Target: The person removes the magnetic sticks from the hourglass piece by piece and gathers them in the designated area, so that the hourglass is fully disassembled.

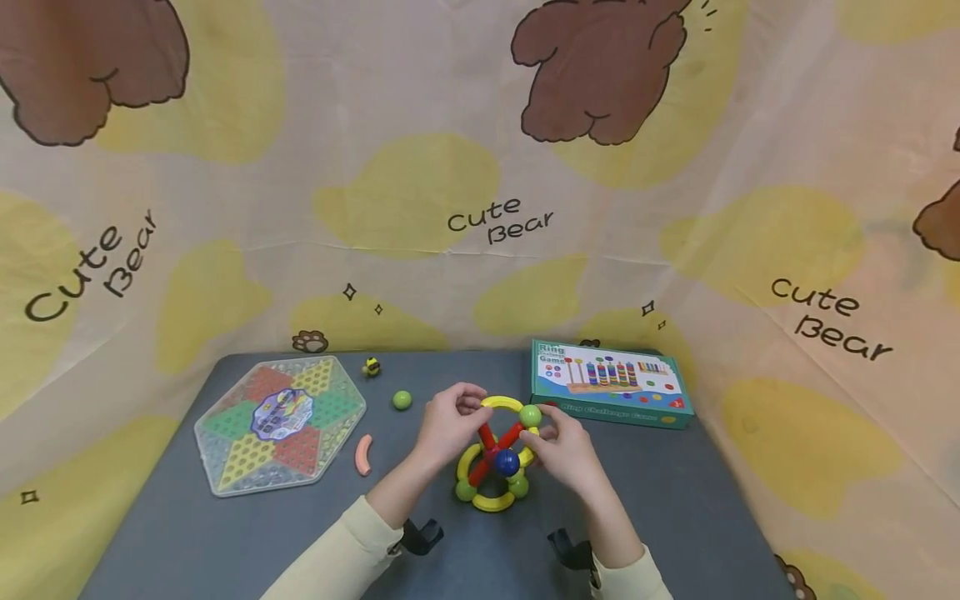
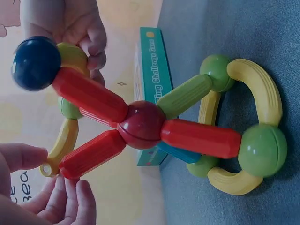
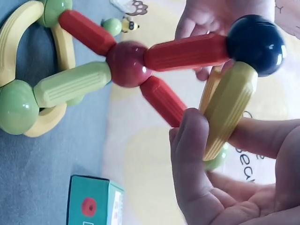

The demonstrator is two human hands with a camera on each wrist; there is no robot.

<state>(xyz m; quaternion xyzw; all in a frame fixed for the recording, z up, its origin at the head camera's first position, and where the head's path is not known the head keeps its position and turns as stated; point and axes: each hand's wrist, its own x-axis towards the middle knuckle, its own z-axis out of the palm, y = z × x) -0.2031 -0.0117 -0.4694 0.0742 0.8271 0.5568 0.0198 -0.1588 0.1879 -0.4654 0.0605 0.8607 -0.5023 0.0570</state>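
A magnetic stick-and-ball structure (image 1: 491,455) stands on the table, with straight sticks branching from a dark red ball (image 2: 142,124). Curved yellow sticks and green balls (image 2: 262,150) form a ring at its base. My left hand (image 1: 452,419) pinches the end of a curved yellow stick (image 2: 65,140) at the top, its fingers close by the free end of a red stick (image 2: 93,153). Between thumb and fingers, my right hand (image 1: 564,447) holds another yellow stick (image 3: 230,105). That stick meets a dark blue ball (image 3: 256,45), which tops a second red stick (image 3: 187,52).
Left of the structure lie a loose green ball (image 1: 402,400), a pink curved stick (image 1: 363,455) and a small bee figure (image 1: 372,367). A hexagonal game board (image 1: 281,425) is farther left. At back right sits a green Ring Challenge Game box (image 1: 611,383), before a bear-print cloth (image 1: 480,183).
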